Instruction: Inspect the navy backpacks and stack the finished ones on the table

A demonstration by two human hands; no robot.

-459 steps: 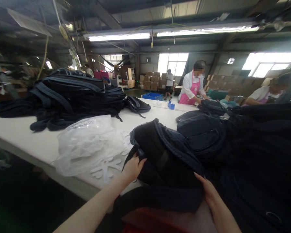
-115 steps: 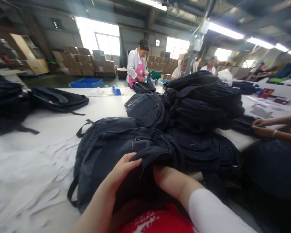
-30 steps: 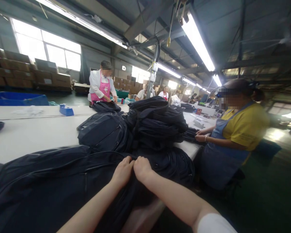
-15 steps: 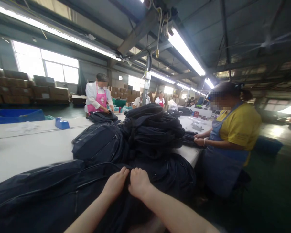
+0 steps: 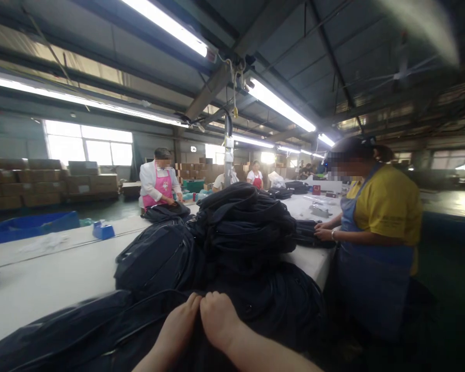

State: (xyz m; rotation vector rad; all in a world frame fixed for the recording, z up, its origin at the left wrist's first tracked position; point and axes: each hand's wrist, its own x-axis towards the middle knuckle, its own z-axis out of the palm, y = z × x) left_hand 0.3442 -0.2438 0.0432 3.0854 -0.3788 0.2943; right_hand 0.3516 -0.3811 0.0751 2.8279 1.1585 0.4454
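Observation:
A dark navy backpack with zips lies across the near edge of the table. My left hand is closed on its upper edge. Right beside it, knuckles almost touching, my right hand grips the same dark fabric. The fingertips of both hands are hidden, and so is the exact part pinched between them. Just beyond, another dark backpack lies flat, next to a tall heap of backpacks. More dark bag fabric spreads to the right of my hands.
On the right, a co-worker in a yellow shirt handles a dark bag at the white table. Across it, a person in a pink apron works on another. A blue tape dispenser and a blue bin are at left.
The view has tilted upward, so my hands and the bags sit lower in the picture. Both hands keep their grip on the fabric, close together.

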